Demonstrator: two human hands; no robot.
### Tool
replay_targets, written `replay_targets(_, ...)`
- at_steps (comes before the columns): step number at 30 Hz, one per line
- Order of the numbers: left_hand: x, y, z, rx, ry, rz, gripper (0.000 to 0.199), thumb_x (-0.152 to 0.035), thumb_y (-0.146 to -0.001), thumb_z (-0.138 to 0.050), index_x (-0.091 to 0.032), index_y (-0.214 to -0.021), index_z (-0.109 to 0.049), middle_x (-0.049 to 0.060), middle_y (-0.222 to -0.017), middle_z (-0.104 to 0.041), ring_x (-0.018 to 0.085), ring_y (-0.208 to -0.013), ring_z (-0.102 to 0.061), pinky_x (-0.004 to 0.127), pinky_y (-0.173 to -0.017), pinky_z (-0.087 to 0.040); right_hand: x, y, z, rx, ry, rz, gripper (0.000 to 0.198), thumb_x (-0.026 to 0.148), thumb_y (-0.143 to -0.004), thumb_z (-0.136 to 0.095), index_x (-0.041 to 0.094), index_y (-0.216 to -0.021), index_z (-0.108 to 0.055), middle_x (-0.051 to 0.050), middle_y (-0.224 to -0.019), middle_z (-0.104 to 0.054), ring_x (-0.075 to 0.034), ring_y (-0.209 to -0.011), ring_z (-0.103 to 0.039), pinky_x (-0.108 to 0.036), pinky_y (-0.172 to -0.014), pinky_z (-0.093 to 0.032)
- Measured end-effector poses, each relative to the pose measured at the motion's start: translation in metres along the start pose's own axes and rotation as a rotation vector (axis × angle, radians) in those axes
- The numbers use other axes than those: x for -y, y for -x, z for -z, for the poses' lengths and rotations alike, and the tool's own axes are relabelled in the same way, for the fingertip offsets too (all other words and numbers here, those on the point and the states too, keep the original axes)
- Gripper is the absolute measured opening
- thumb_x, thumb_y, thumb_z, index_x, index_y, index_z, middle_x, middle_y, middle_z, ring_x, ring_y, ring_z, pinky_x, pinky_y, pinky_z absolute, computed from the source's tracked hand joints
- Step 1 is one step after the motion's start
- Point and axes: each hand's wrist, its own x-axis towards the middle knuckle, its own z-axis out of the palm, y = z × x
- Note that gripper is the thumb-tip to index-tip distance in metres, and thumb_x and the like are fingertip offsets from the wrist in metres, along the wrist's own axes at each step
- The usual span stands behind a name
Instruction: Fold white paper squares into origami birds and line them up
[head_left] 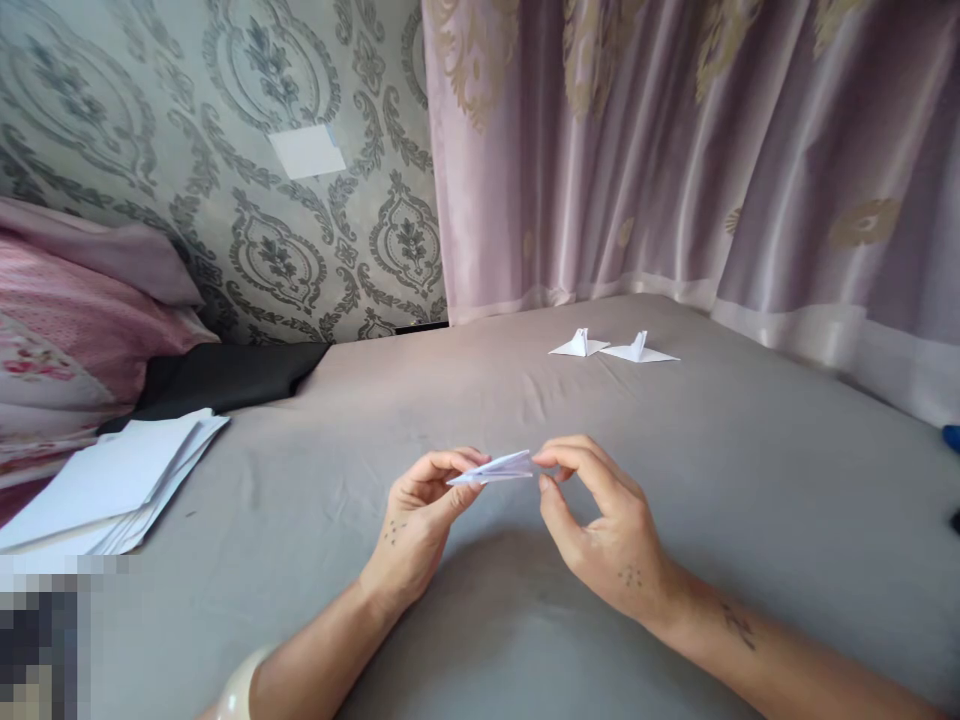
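Note:
Between the thumb and fingers of my left hand (420,520) is a small piece of folded white paper (496,468), layered and pointed at its left end. My right hand (600,515) is just right of the paper, its thumb and index finger apart and curved beside the paper's right end. Whether a fingertip of the right hand touches the paper I cannot tell. Both hands are above the grey sheet. Farther back stand two folded paper figures (580,344) with flat wings and raised middles, side by side.
A stack of white paper sheets (112,480) lies at the left, near a black cloth (232,375) and pink floral bedding (82,310). The grey sheet (300,560) covers the surface. Pink curtains (600,180) hang behind, beside a patterned wall (225,120).

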Motion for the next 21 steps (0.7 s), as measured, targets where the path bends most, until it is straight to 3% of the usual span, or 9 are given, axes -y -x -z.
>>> replay_targets(8,-0.011,0.004,-0.007,0.150,-0.002,0.015,0.011,-0.016,-0.074,-0.076,-0.021,-0.084,-0.071,0.003,-0.098,-0.070,0.018,-0.093,-0.065,0.031,-0.084,-0.053,-0.002,-0.001,0.001,0.154,-0.106,-0.014,0.036,0.007,-0.083,-0.054,0.024,-0.114,-0.055,-0.005,-0.108,-0.063,-0.018,-0.102,-0.059,-0.034,-0.091,-0.048)
replay_targets(15,-0.009,0.005,-0.001,0.248,0.017,0.089,0.020,-0.027,-0.078,-0.075,-0.020,-0.096,-0.072,0.006,-0.100,-0.070,0.018,-0.086,-0.066,0.033,-0.083,-0.053,-0.004,-0.011,0.006,0.337,-0.253,-0.360,0.013,0.024,-0.090,-0.054,0.026,-0.096,-0.065,0.001,-0.090,-0.066,-0.015,-0.086,-0.059,-0.030,-0.083,-0.047)
replay_targets(21,0.000,0.003,0.003,0.255,0.039,0.096,0.022,-0.035,-0.082,-0.071,-0.020,-0.097,-0.074,0.006,-0.093,-0.071,0.016,-0.080,-0.063,0.032,-0.080,-0.052,-0.006,-0.016,0.007,0.410,-0.488,-0.554,0.018,0.033,-0.089,-0.058,0.022,-0.100,-0.067,-0.002,-0.088,-0.069,-0.017,-0.084,-0.063,-0.034,-0.083,-0.049)
